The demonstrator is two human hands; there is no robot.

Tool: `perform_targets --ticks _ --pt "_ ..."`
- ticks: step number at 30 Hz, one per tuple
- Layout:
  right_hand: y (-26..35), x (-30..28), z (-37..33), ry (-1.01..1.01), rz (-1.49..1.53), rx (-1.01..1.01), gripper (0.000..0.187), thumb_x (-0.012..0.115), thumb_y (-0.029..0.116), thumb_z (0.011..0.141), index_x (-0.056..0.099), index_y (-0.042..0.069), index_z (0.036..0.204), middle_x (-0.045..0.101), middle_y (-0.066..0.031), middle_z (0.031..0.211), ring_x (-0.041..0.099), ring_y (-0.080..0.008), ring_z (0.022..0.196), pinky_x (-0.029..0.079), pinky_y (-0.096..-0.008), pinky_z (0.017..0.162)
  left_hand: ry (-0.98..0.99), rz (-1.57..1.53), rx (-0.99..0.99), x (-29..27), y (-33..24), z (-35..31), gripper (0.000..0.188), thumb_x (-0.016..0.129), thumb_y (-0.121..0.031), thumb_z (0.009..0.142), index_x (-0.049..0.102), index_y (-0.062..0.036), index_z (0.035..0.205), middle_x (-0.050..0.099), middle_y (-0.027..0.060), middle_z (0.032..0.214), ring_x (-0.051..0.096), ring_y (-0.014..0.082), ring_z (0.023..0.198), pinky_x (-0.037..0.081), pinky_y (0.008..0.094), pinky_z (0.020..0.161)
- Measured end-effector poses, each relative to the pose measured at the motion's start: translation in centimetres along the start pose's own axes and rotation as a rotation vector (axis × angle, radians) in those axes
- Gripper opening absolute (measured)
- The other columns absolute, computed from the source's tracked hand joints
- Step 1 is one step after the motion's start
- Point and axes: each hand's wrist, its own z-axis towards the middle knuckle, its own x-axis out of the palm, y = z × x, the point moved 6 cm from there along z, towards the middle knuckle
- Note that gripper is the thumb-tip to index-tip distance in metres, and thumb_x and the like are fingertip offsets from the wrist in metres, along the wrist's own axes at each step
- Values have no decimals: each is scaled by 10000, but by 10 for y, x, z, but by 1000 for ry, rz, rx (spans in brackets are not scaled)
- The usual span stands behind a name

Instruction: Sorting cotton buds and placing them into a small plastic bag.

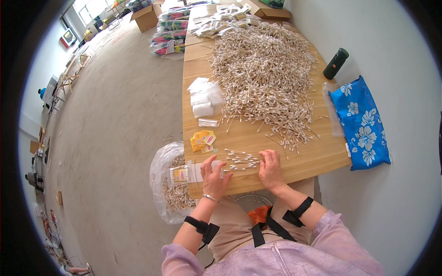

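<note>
A loose row of cotton swabs (242, 160) lies on the wooden table's near end, between my two hands. My left hand (214, 180) is at their left, fingers apart and curved over the open end of a clear plastic bag. Filled with swabs and a yellow card, that small bag (180, 175) sticks out past the table's left edge. On the right, my right hand (271, 171) rests with bent fingers against the swabs' ends, not visibly gripping any. Yellow cards (202, 140) lie in a small pile beyond my left hand.
A large heap of swabs (264, 69) covers the table's middle. White bags (202, 97) lie left of it. A dark bottle (335, 63) and blue floral pack (363, 124) sit along the right wall. A clear sack of swabs (172, 198) stands below the left edge.
</note>
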Motion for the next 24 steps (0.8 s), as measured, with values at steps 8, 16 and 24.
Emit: perform_targets --ticks 8,16,24 --pt "2 20 4 -48 190 86 287 505 -48 806 531 -2 1088 495 -183 1098 480 -341 1052 381 -424 930 -19 -119 -64 20 2 3 320 802 -121 675 611 -62 925 409 187 1323 372 381 1239 328 459 1034" --pt "11 32 4 29 -30 68 295 528 14 809 540 52 1101 553 -87 1031 486 -293 1002 359 -422 898 -32 -132 -50 24 0 6 259 823 -128 648 595 -65 752 401 211 1351 351 393 1288 316 457 1062" --pt "35 33 30 88 -101 -73 81 661 140 777 653 122 855 551 -39 961 481 -250 991 370 -406 854 -139 -241 -149 15 -1 9 282 785 -102 708 579 -41 890 470 188 1290 432 364 1226 370 428 1018"
